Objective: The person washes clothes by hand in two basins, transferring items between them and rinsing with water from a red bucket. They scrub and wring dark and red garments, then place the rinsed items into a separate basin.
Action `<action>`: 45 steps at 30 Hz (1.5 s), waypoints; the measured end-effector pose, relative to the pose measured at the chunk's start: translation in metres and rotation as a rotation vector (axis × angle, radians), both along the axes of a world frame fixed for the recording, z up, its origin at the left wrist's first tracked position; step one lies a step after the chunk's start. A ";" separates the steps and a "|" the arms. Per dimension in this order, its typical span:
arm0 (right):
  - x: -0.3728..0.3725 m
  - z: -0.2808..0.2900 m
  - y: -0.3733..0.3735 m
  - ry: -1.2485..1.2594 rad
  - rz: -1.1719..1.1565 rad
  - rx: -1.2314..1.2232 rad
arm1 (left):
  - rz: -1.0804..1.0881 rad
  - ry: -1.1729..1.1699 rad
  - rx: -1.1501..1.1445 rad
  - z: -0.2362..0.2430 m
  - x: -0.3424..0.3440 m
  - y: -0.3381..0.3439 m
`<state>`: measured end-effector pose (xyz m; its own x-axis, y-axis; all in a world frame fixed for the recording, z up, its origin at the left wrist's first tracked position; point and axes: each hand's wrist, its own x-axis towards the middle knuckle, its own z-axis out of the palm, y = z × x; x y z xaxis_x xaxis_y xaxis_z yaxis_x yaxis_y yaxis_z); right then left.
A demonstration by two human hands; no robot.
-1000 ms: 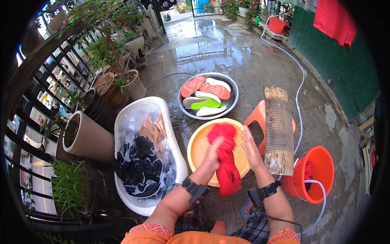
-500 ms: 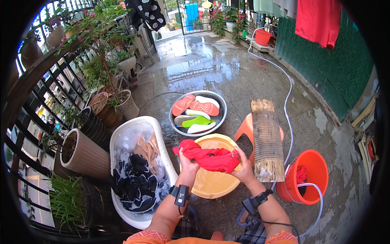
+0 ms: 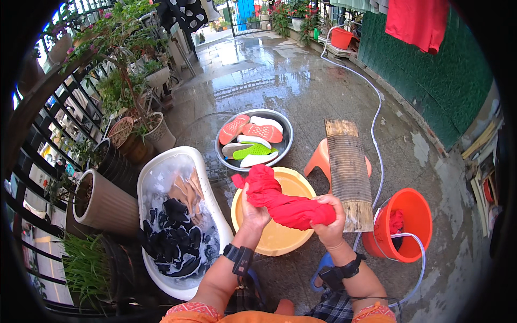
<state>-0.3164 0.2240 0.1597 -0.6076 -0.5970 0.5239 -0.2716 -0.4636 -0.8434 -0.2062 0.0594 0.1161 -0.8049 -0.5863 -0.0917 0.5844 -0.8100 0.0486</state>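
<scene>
A bunched, twisted red garment (image 3: 288, 207) is stretched between my two hands above a yellow basin (image 3: 280, 245) of cloudy water. My left hand (image 3: 254, 211) grips its left end, and my right hand (image 3: 329, 222) is closed round the right end. Left of the basin, a white tub (image 3: 211, 207) holds dark and beige clothes in suds. Beyond the basin stands a metal basin (image 3: 288, 142) with several shoes, soles mostly up. To the right, a ridged wooden washboard (image 3: 350, 172) leans on an orange stool (image 3: 318, 161).
A red bucket (image 3: 424, 215) with red and dark cloth stands at the right, a pale hose (image 3: 377, 129) running into it. Potted plants (image 3: 107, 199) line the railing on the left. A red garment (image 3: 417, 24) hangs by the green wall (image 3: 431, 91). The paved floor is wet.
The red garment has become more twisted, its left end now higher and its right end lower. Both my hands still grip it. The whole view has shifted slightly.
</scene>
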 end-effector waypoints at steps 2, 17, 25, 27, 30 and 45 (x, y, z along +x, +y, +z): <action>-0.006 -0.007 -0.001 -0.181 0.016 -0.042 | 0.008 -0.101 -0.143 0.000 0.005 0.000; -0.005 -0.153 -0.056 -1.276 0.394 0.252 | 0.052 -0.580 -1.203 -0.011 0.025 0.020; 0.007 -0.170 -0.068 -0.773 0.707 0.631 | -0.270 -0.471 -1.650 -0.032 0.033 0.020; 0.010 -0.174 -0.074 -0.680 0.632 0.818 | -0.393 -0.512 -1.690 -0.040 0.036 0.017; 0.010 -0.174 -0.082 -0.513 0.481 0.881 | -0.416 -0.519 -1.593 -0.050 0.037 0.017; -0.060 -0.048 -0.008 -0.725 0.192 0.297 | -0.183 -0.250 -0.422 -0.061 -0.001 -0.025</action>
<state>-0.3764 0.2159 0.1118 -0.6077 -0.7782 -0.1587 0.4526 -0.1751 -0.8744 -0.2068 0.0344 0.0550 -0.8813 -0.4658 -0.0801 0.3643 -0.7775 0.5126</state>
